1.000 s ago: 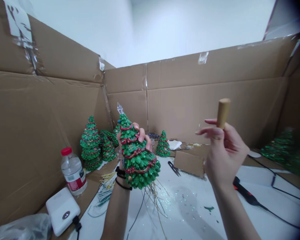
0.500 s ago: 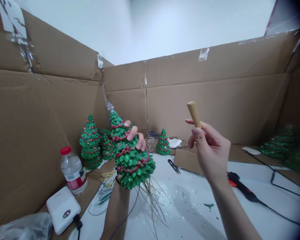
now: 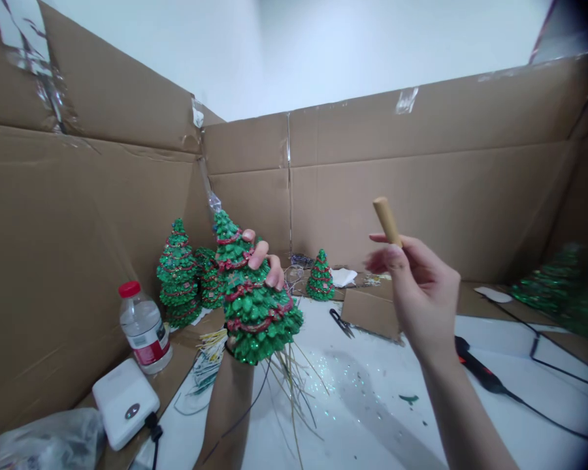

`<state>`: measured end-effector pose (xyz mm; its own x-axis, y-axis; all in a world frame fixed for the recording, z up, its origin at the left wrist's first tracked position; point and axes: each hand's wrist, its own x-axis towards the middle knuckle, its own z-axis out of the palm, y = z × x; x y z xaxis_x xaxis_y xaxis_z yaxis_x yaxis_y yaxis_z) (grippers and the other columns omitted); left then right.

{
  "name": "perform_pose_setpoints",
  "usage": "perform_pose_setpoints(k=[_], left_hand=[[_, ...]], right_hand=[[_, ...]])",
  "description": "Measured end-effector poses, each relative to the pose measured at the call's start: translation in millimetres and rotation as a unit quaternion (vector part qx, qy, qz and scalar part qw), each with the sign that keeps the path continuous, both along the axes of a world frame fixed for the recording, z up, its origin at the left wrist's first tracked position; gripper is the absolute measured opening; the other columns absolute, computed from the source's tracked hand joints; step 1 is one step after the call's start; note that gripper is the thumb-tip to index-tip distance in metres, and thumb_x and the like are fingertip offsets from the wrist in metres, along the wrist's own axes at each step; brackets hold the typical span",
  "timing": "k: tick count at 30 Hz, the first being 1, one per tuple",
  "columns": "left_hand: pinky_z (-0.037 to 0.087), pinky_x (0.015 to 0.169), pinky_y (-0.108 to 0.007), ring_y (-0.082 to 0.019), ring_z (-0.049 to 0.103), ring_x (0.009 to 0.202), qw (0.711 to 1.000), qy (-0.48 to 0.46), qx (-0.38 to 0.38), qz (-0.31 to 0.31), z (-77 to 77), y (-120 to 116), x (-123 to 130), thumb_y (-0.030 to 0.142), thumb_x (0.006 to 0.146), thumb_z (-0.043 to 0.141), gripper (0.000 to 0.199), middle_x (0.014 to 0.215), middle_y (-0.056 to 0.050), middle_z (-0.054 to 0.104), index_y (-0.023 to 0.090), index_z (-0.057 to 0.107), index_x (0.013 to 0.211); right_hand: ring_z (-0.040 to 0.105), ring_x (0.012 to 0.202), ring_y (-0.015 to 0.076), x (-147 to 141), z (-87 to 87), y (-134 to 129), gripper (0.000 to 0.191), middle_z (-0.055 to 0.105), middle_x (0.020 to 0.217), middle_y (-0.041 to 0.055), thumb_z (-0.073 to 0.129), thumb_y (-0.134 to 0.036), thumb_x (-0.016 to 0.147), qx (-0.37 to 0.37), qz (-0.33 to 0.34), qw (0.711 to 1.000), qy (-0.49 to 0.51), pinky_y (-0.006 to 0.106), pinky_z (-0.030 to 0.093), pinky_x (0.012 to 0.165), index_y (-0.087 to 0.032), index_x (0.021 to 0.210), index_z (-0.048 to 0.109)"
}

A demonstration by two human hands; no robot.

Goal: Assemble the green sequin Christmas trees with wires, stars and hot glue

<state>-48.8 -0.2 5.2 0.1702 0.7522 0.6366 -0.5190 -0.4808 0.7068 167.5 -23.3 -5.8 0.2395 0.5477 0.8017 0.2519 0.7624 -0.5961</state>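
Note:
My left hand [image 3: 267, 261] is wrapped round a green Christmas tree [image 3: 257, 303] with red garlands, tilted with its clear-tipped top to the left. Its palm is hidden behind the tree. Thin yellowish and dark strands [image 3: 294, 391] show below the tree's base. To the right, my right hand [image 3: 416, 281] pinches a short tan stick [image 3: 386, 220] between thumb and fingers, held up in the air apart from the tree. The stick's lower end is hidden by the thumb.
Trees [image 3: 178, 274] stand at the left beside a red-capped bottle [image 3: 147, 333] and a white device [image 3: 126, 403]. A small tree [image 3: 320, 277], snips [image 3: 342, 323] and a cardboard piece [image 3: 370, 313] lie behind. A black-and-red corded tool [image 3: 485, 373] is at right.
My right hand has moved slightly right with the stick, which leans a little more to the left. The held tree has shifted slightly up and left in view.

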Motion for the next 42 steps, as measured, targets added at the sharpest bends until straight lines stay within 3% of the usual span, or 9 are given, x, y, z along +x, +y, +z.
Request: perform_pose_setpoints(k=[4, 9, 13, 15, 18, 22, 29, 35, 42], left_hand=[[0.044, 0.046, -0.026, -0.013, 0.054, 0.055, 0.994, -0.077, 0.012, -0.075, 1.8, -22, 19, 0.054, 0.083, 0.042, 0.036, 0.066, 0.003, 0.048, 0.028, 0.049, 0.107], [0.051, 0.065, -0.032, -0.020, 0.061, 0.076, 0.997, 0.075, 0.001, -0.022, 1.6, -15, 30, 0.053, 0.082, 0.049, 0.058, 0.084, -0.004, 0.062, 0.022, 0.042, 0.131], [0.049, 0.067, -0.029, -0.017, 0.061, 0.077, 0.987, 0.159, -0.003, 0.027, 0.3, 0, 38, 0.044, 0.082, 0.057, 0.057, 0.101, -0.007, 0.064, 0.023, 0.043, 0.133], [0.048, 0.064, -0.026, -0.015, 0.060, 0.074, 0.982, 0.180, -0.008, 0.050, -0.8, 4, 41, 0.043, 0.083, 0.058, 0.055, 0.105, -0.007, 0.063, 0.023, 0.044, 0.132], [0.048, 0.063, -0.026, -0.015, 0.060, 0.071, 0.978, 0.205, -0.014, 0.031, -2.3, 4, 44, 0.045, 0.084, 0.055, 0.050, 0.102, -0.007, 0.065, 0.021, 0.051, 0.127], [0.050, 0.067, -0.030, -0.020, 0.062, 0.078, 0.980, 0.196, -0.019, -0.017, -4.0, -1, 44, 0.048, 0.083, 0.055, 0.045, 0.097, -0.009, 0.067, 0.017, 0.059, 0.117], [0.050, 0.061, -0.030, -0.020, 0.063, 0.069, 0.982, 0.161, -0.031, -0.090, -9.5, -16, 61, 0.050, 0.083, 0.054, 0.048, 0.076, -0.005, 0.066, 0.020, 0.057, 0.120], [0.050, 0.066, -0.027, -0.017, 0.061, 0.073, 0.981, 0.186, -0.052, 0.011, -8.4, 1, 62, 0.046, 0.084, 0.054, 0.045, 0.087, -0.005, 0.068, 0.018, 0.059, 0.118], [0.052, 0.064, -0.030, -0.020, 0.062, 0.076, 0.978, 0.200, -0.017, 0.047, -0.4, -2, 55, 0.050, 0.084, 0.049, 0.044, 0.094, -0.008, 0.067, 0.018, 0.062, 0.111]], right_hand=[[0.053, 0.066, 0.0124, -1, 0.3, 1, 0.018, 0.058, 0.077, 0.0012, 0.051, -0.034, 0.088, 0.029, -0.058, 0.998, 0.000, 0.027, 0.041, 0.059, -0.019, 0.085, 0.061], [0.037, 0.050, 0.0088, -5, 1.9, -4, 0.030, 0.039, 0.055, -0.0049, 0.062, -0.040, 0.080, 0.020, -0.005, 0.999, 0.046, 0.024, 0.031, 0.048, -0.020, 0.061, 0.049], [0.038, 0.044, 0.0102, -5, 4.2, -3, 0.054, 0.030, 0.044, -0.0048, 0.036, -0.055, 0.089, -0.032, 0.071, 0.994, 0.077, 0.028, 0.041, 0.054, -0.021, 0.047, 0.034], [0.053, 0.056, 0.0134, -1, 7.0, 1, 0.055, 0.047, 0.050, -0.0007, 0.028, -0.059, 0.089, -0.060, 0.159, 0.982, 0.082, 0.033, 0.048, 0.068, -0.022, 0.051, 0.043], [0.063, 0.090, 0.0191, 8, 11.0, 8, 0.040, 0.067, 0.084, 0.0053, 0.037, -0.054, 0.085, -0.102, 0.287, 0.943, 0.131, 0.041, 0.049, 0.087, -0.023, 0.069, 0.055], [0.059, 0.109, 0.0231, 21, 12.1, 14, 0.016, 0.068, 0.104, 0.0075, 0.048, -0.036, 0.080, -0.146, 0.408, 0.877, 0.207, 0.047, 0.045, 0.098, -0.023, 0.085, 0.057], [0.051, 0.121, 0.0251, 25, 13.3, 13, 0.032, 0.062, 0.119, 0.0080, 0.042, -0.031, 0.075, -0.182, 0.480, 0.832, 0.212, 0.054, 0.044, 0.096, -0.024, 0.103, 0.054], [0.050, 0.122, 0.0251, 31, 18.5, 1, 0.036, 0.059, 0.124, 0.0070, 0.041, -0.034, 0.075, -0.128, 0.441, 0.863, 0.209, 0.055, 0.043, 0.097, -0.025, 0.108, 0.054], [0.060, 0.104, 0.0225, 37, 18.5, 2, 0.032, 0.060, 0.119, 0.0070, 0.047, -0.040, 0.081, -0.091, 0.314, 0.929, 0.175, 0.044, 0.053, 0.083, -0.027, 0.108, 0.055]])
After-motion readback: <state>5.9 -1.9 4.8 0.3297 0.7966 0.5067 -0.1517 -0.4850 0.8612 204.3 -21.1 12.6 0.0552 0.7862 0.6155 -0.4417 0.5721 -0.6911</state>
